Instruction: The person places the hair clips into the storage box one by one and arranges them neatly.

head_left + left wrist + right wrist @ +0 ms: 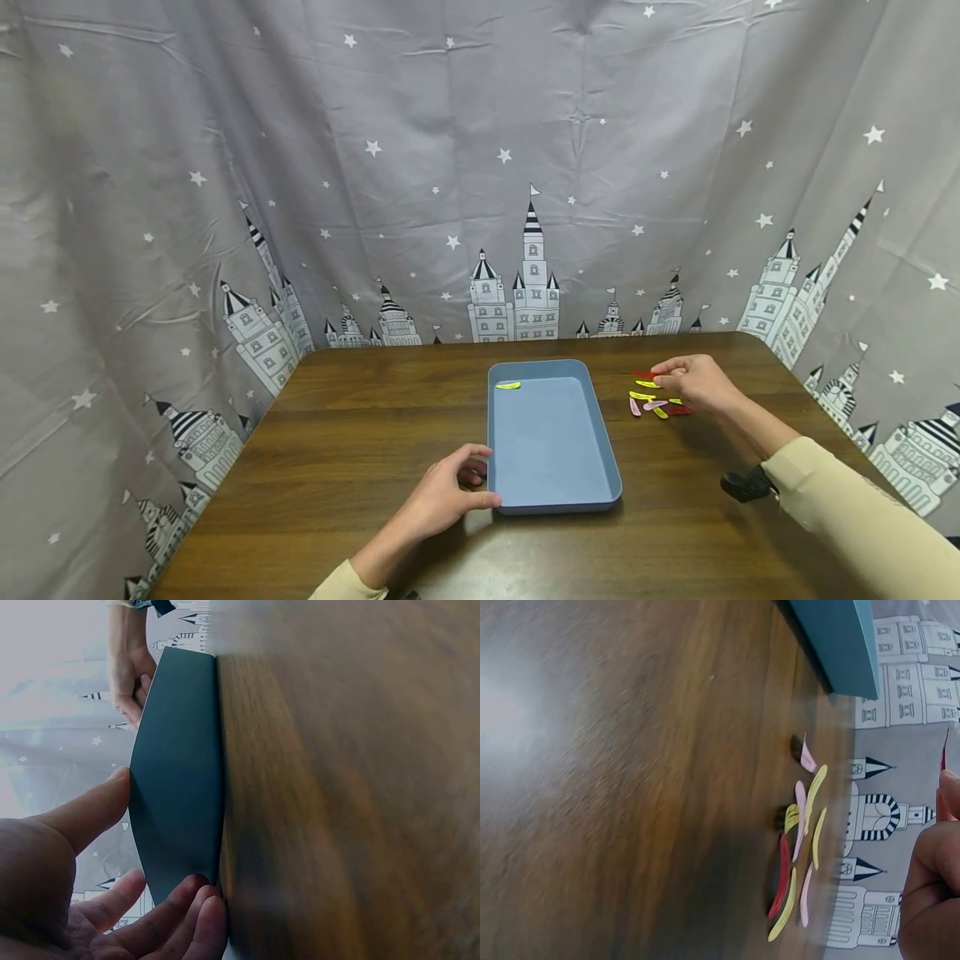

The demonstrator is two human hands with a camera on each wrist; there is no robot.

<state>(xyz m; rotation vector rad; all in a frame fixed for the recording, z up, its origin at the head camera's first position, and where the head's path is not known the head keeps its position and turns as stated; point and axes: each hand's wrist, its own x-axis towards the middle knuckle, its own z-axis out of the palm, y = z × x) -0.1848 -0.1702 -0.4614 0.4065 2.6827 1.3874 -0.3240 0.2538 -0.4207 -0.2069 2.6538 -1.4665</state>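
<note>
A grey-blue rectangular tray (551, 450) lies on the table, with one yellow snap hair clip (507, 386) at its far left corner. My left hand (442, 496) rests at the tray's near left corner; its thumb touches the rim and its fingertips lie against the outer wall (176, 780). To the right of the tray, my right hand (699, 383) pinches a red hair clip (943, 754) between thumb and finger, raised above the loose clips. Those include yellow clips (816, 787), pink clips (800, 814) and a red one (779, 874).
Everything stands on a dark brown wooden table (375, 425). Behind it hangs a grey curtain (420, 167) printed with stars and castles. A black strapped device (748, 484) sits at the right wrist.
</note>
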